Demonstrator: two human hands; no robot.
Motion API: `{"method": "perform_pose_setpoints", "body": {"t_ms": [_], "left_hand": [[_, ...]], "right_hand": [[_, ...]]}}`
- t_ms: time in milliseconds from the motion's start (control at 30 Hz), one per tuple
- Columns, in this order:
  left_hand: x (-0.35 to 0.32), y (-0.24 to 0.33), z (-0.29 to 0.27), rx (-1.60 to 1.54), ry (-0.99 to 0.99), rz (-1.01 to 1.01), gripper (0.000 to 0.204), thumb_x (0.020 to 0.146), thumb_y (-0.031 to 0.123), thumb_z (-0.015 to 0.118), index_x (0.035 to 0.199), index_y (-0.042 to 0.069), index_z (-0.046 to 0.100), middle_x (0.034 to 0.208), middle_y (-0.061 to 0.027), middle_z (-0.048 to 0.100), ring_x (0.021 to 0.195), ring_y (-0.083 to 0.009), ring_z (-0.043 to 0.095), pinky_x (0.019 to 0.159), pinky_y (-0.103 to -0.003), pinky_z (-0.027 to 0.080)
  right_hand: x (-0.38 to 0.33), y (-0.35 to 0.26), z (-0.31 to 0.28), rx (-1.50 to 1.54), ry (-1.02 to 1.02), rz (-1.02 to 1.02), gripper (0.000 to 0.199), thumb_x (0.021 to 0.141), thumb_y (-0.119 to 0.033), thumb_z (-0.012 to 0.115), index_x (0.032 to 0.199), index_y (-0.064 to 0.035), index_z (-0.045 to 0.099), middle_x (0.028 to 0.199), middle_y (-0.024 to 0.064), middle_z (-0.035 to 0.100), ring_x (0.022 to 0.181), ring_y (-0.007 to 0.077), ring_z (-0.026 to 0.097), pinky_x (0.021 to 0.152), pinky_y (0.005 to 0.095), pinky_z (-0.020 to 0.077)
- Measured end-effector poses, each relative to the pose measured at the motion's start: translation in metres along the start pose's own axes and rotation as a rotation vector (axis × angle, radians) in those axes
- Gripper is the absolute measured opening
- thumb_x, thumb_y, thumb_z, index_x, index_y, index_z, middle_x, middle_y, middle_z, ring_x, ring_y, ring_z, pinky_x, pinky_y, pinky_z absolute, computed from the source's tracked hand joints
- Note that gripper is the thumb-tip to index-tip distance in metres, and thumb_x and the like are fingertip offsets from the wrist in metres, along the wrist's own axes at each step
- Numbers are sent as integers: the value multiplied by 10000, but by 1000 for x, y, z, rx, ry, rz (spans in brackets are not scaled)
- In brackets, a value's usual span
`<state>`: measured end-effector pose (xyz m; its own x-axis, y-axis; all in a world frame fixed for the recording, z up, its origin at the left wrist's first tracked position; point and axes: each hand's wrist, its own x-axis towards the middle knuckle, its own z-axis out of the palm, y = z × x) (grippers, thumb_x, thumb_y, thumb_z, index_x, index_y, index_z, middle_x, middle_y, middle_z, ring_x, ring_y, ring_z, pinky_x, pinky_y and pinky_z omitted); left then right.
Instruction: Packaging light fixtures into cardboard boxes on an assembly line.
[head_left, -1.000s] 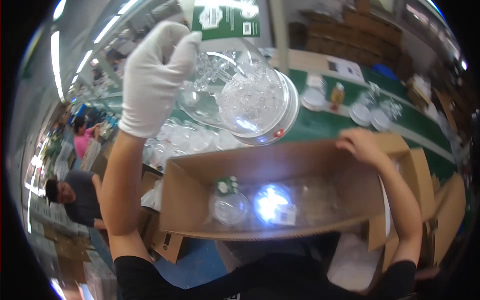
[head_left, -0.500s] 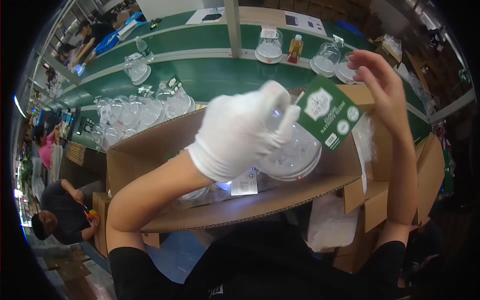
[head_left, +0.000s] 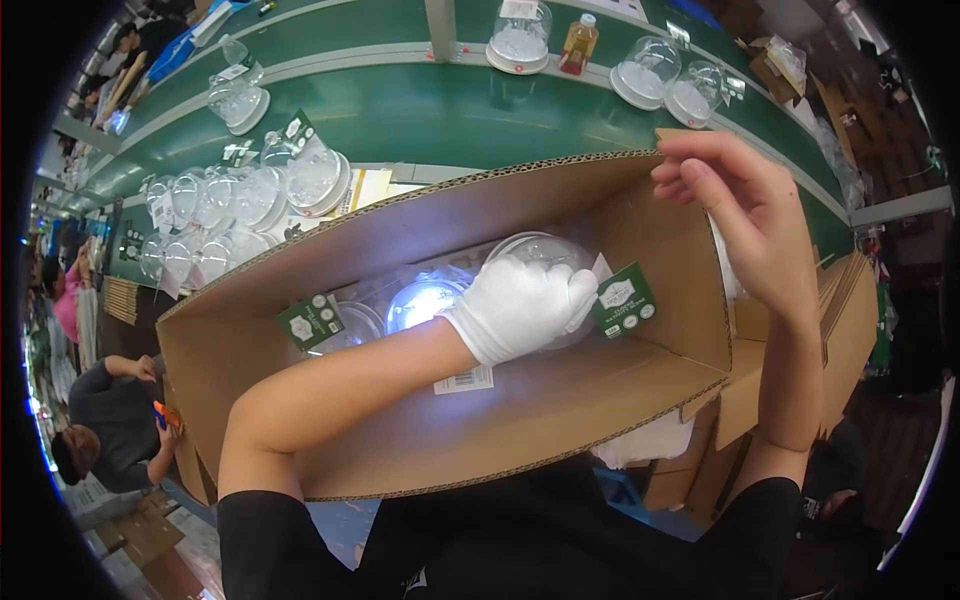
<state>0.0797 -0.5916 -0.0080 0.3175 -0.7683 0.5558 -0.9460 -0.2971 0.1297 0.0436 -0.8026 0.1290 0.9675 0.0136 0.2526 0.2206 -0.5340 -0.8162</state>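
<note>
My left hand [head_left: 525, 309], in a white glove, is inside a long cardboard box [head_left: 540, 445], its fingers closed around the top of a clear dome ornament [head_left: 540, 246]. A green hang tag [head_left: 622, 298] sticks out beside those fingers. Left of this dome stand a brightly lit dome [head_left: 418, 303] and another clear dome [head_left: 362, 325] with a green tag [head_left: 310, 322]. A white barcode label [head_left: 465, 380] shows below my wrist. My bare right hand [head_left: 735, 195] is over the box's far right corner, thumb and fingers apart, with nothing visible in it.
Beyond the box runs a green conveyor [head_left: 420, 125]. Several clear domes [head_left: 255, 200] cluster at its left; more domes [head_left: 645, 75] and an amber bottle [head_left: 579, 45] line the far shelf. Folded cardboard [head_left: 840, 330] stands at right. A co-worker [head_left: 110, 420] sits at left.
My left hand has lowered the tagged dome into the box. My right hand has moved slightly down, away from the tag. The view has shifted, showing more of the box's inside.
</note>
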Motion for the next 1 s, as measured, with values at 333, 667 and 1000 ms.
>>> {"method": "perform_pose_setpoints", "body": {"t_ms": [333,667,1000], "left_hand": [[-14,10,39,-184,-184,22,90,835,155,605,854,82,555,757,-69,625,616,-228,653,474,-380,521],[1,-7,64,-41,-267,-39,187,874,237,631,764,128,526,599,-61,591,443,-220,604,417,-360,484],[-4,-5,79,-64,-455,-42,110,894,183,573,886,84,526,687,-127,620,473,-296,619,415,-429,491]], "right_hand": [[-6,50,17,-43,43,-134,131,958,-46,631,1068,2,684,883,104,722,798,171,726,669,259,563],[-13,55,15,-46,61,-129,197,956,32,583,1134,26,669,875,100,719,792,160,714,702,257,557],[-3,60,12,-119,-7,-150,213,962,4,577,1164,20,642,863,91,708,786,144,706,710,251,559]]}}
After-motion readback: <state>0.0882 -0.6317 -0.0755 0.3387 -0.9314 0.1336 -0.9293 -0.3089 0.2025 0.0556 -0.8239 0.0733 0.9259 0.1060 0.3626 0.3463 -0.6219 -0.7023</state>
